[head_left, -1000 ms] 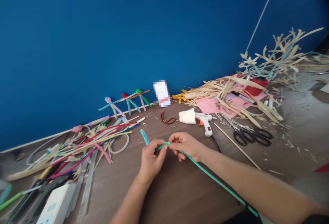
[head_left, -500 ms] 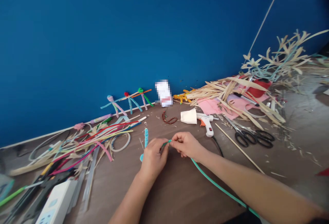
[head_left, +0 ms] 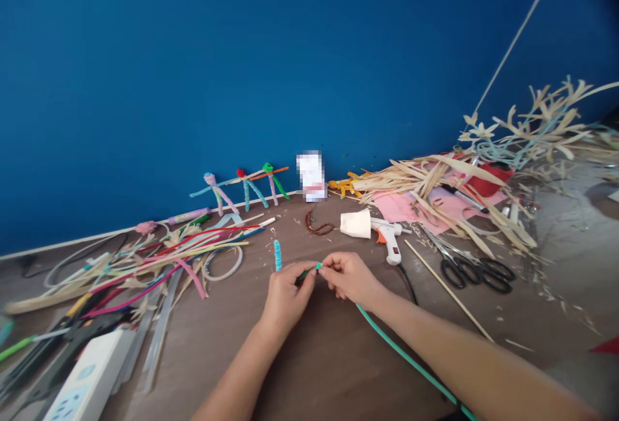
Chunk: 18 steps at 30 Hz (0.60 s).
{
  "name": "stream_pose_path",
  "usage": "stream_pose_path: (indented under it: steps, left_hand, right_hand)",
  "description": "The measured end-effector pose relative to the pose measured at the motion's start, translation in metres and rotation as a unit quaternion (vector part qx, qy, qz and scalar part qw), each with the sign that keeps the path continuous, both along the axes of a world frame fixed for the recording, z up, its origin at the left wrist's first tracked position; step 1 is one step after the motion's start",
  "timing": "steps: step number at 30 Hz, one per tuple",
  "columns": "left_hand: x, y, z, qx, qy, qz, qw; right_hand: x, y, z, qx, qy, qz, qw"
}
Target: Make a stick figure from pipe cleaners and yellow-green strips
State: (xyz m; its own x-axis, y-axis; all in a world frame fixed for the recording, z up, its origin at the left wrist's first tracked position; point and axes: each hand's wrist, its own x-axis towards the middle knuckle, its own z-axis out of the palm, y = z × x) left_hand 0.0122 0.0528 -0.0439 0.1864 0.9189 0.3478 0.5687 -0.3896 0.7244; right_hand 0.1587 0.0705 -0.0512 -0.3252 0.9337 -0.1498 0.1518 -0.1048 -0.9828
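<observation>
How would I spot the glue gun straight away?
Find the blue wall, then drop to the brown table below it. Just beyond the right hand lies the white glue gun, its orange trigger setting it apart from the black-handled scissors nearby.

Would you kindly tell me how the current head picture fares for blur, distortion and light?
Head view: the blue wall darkens into a black upper right corner; head view: the table looks paler at far right; head view: the white item is pixelated; head view: detail looks soft where fingers pinch the green strip.
</observation>
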Motion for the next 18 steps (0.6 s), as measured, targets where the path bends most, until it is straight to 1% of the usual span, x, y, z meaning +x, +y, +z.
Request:
stream_pose_path:
  steps: [6,9,13,16,18]
  left_hand:
    - [-0.001,0.0,0.0,0.001,-0.015,-0.003,1.0]
    - [-0.002,0.001,-0.001,-0.004,-0.035,0.006,0.999]
    - [-0.008,0.005,-0.001,-0.019,-0.07,0.054,0.996]
    - [-0.017,0.012,-0.002,-0.02,-0.092,0.099,0.991]
    - [-0.023,0.017,-0.003,-0.02,-0.104,0.119,0.987]
  right_hand:
    - [0.0,0.0,0.002,-0.01,0.016,0.017,1.0]
    - [-0.001,0.0,0.0,-0.008,0.018,0.023,1.0]
    - [-0.004,0.0,-0.003,-0.013,0.005,0.054,0.998]
    - [-0.008,-0.001,-0.004,-0.041,-0.015,0.083,0.996]
    - [-0.01,-0.001,-0.003,-0.061,-0.04,0.1,0.992]
